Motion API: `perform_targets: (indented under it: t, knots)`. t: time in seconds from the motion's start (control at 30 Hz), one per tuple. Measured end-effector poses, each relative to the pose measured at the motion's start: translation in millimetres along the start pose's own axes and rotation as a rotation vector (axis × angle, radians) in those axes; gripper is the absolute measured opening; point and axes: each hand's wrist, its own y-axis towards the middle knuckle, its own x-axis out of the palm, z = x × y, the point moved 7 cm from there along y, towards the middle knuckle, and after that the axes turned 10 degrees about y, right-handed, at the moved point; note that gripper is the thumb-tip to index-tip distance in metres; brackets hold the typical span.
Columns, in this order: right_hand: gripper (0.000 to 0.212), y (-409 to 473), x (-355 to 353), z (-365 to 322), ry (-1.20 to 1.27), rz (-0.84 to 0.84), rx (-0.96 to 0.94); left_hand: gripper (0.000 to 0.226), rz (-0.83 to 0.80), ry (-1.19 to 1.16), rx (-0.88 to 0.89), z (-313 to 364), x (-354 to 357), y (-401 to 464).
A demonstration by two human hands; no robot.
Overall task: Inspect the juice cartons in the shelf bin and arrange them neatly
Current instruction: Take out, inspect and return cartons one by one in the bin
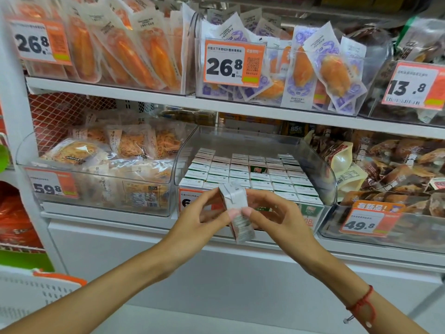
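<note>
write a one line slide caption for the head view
Both hands, left hand and right hand, hold one juice carton tilted before the clear shelf bin of neatly packed cartons.

**Print a blur, tags half covered**

The carton (234, 208) pinched between both hands is smeared: its side print cannot be read. The left hand (204, 213) covers most of the price tag (190, 201) just behind the grip, only the start of a figure showing. The right hand (272, 213) hides the bin's (320, 169) front wall beyond the grip. Cartons in the bin (240, 172), further back from the grip, show tops only, lettering too small. Both forearms run out at the bottom edge. Far right of the grip, a 13.8 tag (414, 85) is cut by the frame.
</note>
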Motion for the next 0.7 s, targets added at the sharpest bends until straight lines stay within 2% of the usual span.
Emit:
perform_targets:
  t: [0.1, 0.27, 0.4, 0.47, 0.53, 0.6, 0.7]
  knots:
    - [0.036, 0, 1, 2, -0.025, -0.024, 0.036, 0.04, -0.02, -0.159, -0.105, -8, 5, 0]
    - [0.036, 0, 9, 16, -0.095, -0.151, 0.218, 0.029, 0.023, -0.366, -0.293, -21, 2, 4]
    - [0.033, 0, 6, 22, -0.027, -0.102, 0.324, 0.028, 0.093, -0.403, -0.389, -32, -1, 7]
    - [0.028, -1, 5, 24, 0.055, -0.069, 0.367, 0.029, 0.119, -0.4, -0.404, -35, -3, 7]
    - [0.033, -1, 4, 25, 0.085, -0.06, 0.397, 0.034, 0.106, -0.365, -0.379, -34, -4, 8]
    - [0.042, -4, 6, 26, 0.13, -0.079, 0.45, 0.035, 0.082, -0.346, -0.34, -30, -4, 10]
    - [0.04, -8, 13, 23, 0.216, -0.125, 0.488, 0.032, 0.073, -0.318, -0.286, -23, -4, 10]
